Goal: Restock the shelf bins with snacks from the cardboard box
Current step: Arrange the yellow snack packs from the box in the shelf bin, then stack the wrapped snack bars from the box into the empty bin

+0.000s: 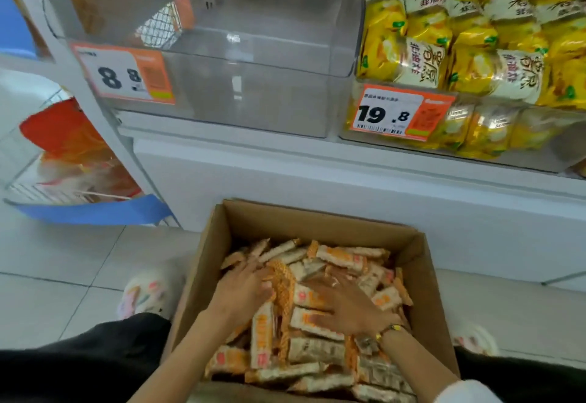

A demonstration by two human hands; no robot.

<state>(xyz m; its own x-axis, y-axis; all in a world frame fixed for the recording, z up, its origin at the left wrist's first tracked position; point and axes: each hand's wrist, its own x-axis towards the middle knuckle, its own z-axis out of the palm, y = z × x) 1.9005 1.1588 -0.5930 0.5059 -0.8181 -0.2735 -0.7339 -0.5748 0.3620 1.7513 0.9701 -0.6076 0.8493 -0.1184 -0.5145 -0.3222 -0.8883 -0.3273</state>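
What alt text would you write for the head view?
Both hands, left hand and right hand, dig into an open brown cardboard box of orange-and-white snack packets. Above it stands a nearly empty clear plastic shelf bin.

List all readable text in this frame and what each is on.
"8.8": price tag on the clear bin.
"19.8": price tag on the bin of yellow bags.
Yellow bags: large Chinese characters, too tilted to quote reliably.
Fine print and barcodes on both tags: too small.
Snack packets in the cardboard box: print blurred.
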